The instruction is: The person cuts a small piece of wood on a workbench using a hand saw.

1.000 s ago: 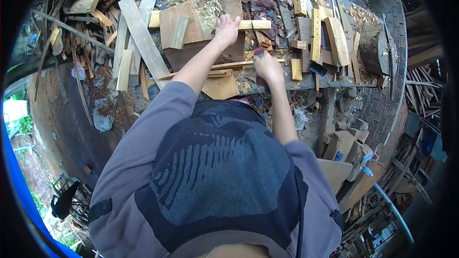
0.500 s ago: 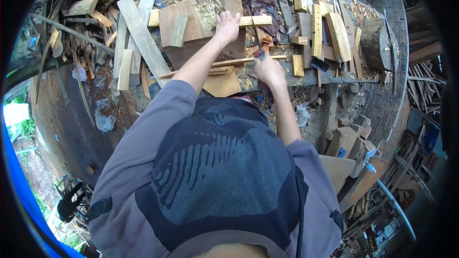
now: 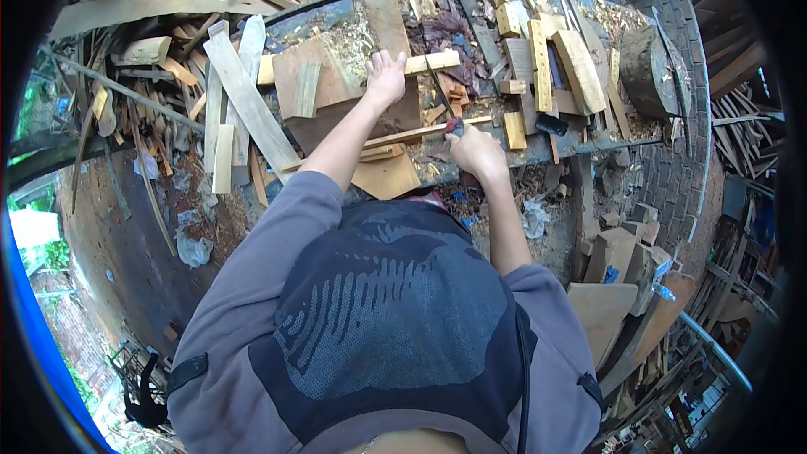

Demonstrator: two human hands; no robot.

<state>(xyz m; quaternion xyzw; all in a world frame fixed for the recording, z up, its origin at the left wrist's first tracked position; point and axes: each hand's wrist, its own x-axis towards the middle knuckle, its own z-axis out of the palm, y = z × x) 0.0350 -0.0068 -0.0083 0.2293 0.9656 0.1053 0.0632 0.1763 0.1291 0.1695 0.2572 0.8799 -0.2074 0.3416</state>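
My left hand [image 3: 386, 78] presses down on a light wooden batten [image 3: 433, 63], its fingers curled over the far side. This batten lies across a brown board [image 3: 332, 55], and its right end sticks out past my fingers. My right hand [image 3: 477, 154] is wrapped round the handle of a handsaw [image 3: 440, 91]. The narrow dark blade points away from me, and its far part meets the batten to the right of my left hand. Closer to my body, a thin wooden strip [image 3: 424, 131] lies over a small wooden board [image 3: 387, 176].
Several yellow wooden blocks [image 3: 540, 67] and a dark brush-like object [image 3: 551, 124] are on the bench's right side. A log [image 3: 647, 76] stands beyond them. Grey planks [image 3: 252, 88] lean at the left, and offcuts [image 3: 618, 252] are piled at the lower right.
My right hand has drawn the handsaw back towards me, so more of its blade shows on my side of the batten. My left hand stays on the batten. The whole view has shifted slightly.
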